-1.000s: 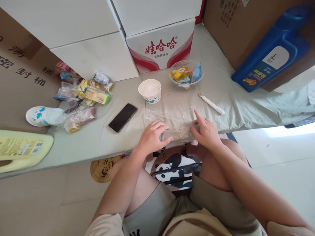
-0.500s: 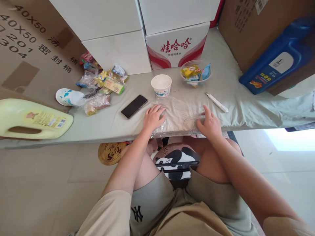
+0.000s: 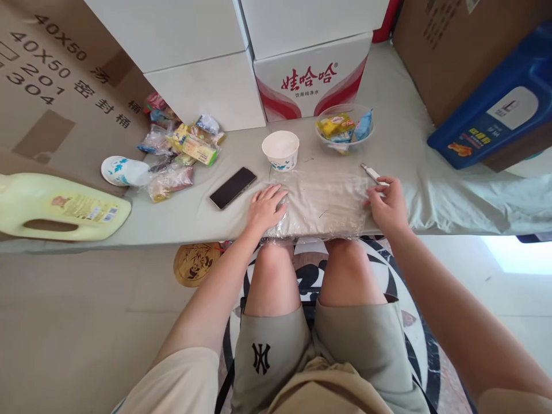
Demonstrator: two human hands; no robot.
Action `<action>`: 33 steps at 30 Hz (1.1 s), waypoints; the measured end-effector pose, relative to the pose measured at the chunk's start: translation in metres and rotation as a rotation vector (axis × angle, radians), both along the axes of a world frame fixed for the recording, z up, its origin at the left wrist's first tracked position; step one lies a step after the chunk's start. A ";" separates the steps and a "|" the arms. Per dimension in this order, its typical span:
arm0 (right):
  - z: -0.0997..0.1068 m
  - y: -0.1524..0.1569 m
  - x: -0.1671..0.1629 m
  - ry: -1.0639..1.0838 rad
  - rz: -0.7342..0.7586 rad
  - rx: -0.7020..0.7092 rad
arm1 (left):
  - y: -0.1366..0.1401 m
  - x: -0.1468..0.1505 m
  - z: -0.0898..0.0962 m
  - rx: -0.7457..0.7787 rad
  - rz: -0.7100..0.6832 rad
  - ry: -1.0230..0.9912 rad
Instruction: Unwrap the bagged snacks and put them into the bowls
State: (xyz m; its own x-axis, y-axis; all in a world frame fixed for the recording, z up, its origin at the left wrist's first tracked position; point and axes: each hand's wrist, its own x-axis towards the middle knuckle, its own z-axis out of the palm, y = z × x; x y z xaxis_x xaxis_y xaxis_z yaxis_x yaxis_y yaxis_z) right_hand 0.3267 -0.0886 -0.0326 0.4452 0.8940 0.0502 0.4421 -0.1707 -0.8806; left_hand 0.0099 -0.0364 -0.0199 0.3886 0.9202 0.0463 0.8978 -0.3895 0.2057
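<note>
Plastic sheet: one, clear and crinkled, spread on the cloth-covered bench (image 3: 190, 215) between the two hands, its near edge at the bench's front edge (image 3: 319, 213).
Yellow jug: one, at the far left; what it holds cannot be told (image 3: 97, 213).
Tipped cup: paper, lying on its side, mouth toward the snacks (image 3: 117, 171).
Snack heap: wrapped packets in a loose pile, too jumbled to count (image 3: 199, 150).
Phone: one, flat, dark screen up (image 3: 233, 188).
Left hand: palm down on the sheet's left side, arm stretched forward, fingers extended, thumb apart from them (image 3: 265, 211).
Upright cup: the second of two paper cups, standing behind the sheet, pale inside; contents cannot be told (image 3: 282, 161).
Plastic tub: one, clear, holding yellow and blue packets, at least one yellow and two blue (image 3: 371, 137).
Cutter: one, white, its handle end partly hidden by fingers (image 3: 371, 172).
Right hand: by the sheet's right edge, arm reaching forward, fingers bent narrow at the cutter; whether they grip it cannot be told (image 3: 388, 202).
Blue bottle: one, at the far right; contents hidden (image 3: 502, 109).
</note>
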 end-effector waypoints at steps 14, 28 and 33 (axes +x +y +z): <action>-0.018 -0.068 -0.027 -0.673 0.531 0.273 | 0.022 -0.032 -0.012 0.073 0.359 -0.964; 0.022 -0.067 -0.022 -0.173 0.302 0.177 | -0.073 -0.019 0.012 -0.092 -0.014 -0.724; 0.012 -0.067 -0.008 -0.218 0.380 0.175 | -0.052 -0.030 0.014 -0.320 0.239 -1.044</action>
